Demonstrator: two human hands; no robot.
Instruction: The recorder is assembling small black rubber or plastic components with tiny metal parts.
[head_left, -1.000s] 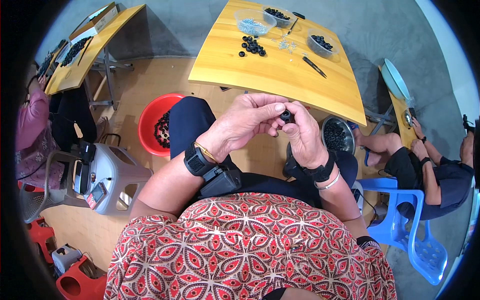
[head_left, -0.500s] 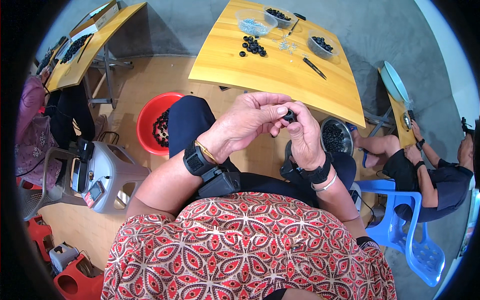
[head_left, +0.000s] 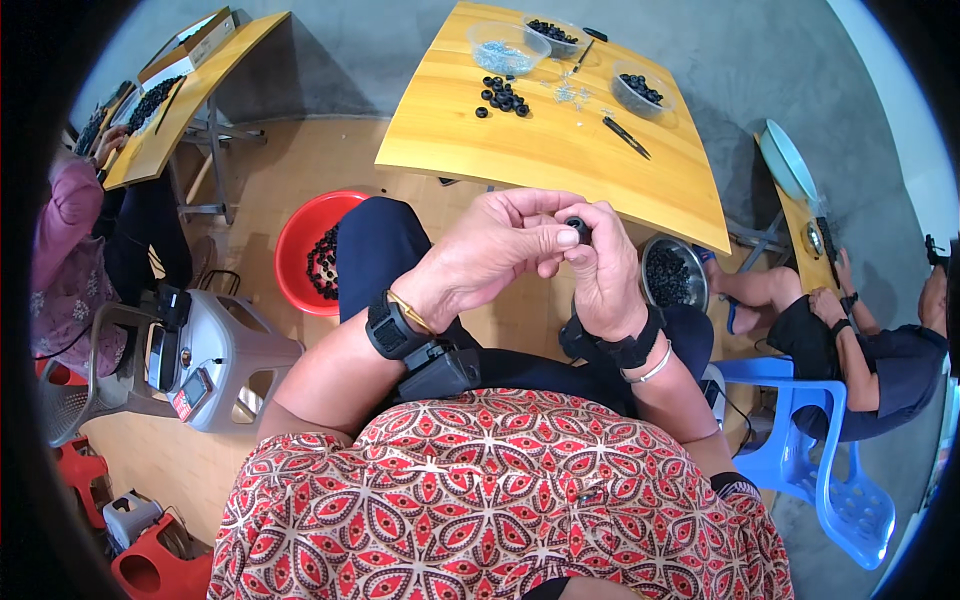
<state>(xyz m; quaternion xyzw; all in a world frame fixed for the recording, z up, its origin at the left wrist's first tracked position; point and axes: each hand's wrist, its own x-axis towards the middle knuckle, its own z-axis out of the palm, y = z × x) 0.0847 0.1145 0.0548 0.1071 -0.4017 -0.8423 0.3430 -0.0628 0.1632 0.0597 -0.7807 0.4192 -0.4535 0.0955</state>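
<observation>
Both hands meet above my lap, just in front of the table's near edge. A small round black piece (head_left: 577, 228) with a hole in its face is pinched between them. My right hand (head_left: 608, 285) has its fingers curled around the piece from the right. My left hand (head_left: 478, 248) is closed too, its thumb tip pressed against the piece's left side. Similar black ring-shaped pieces (head_left: 503, 97) lie loose on the wooden table (head_left: 470, 150). The fingers partly hide the piece, so its far side cannot be seen.
On the table are tubs of black pieces (head_left: 640, 92), a tub of clear bluish bits (head_left: 503, 55), small clear bits (head_left: 570, 93) and a black pen-like tool (head_left: 627, 138). A red basin (head_left: 290, 250) and a metal bowl (head_left: 690, 255) flank my knees. Co-workers sit left and right.
The black piece has turned slightly between my fingers, and my left thumb now lies lower across it. At the left, a co-worker's hand has reached further onto their table.
</observation>
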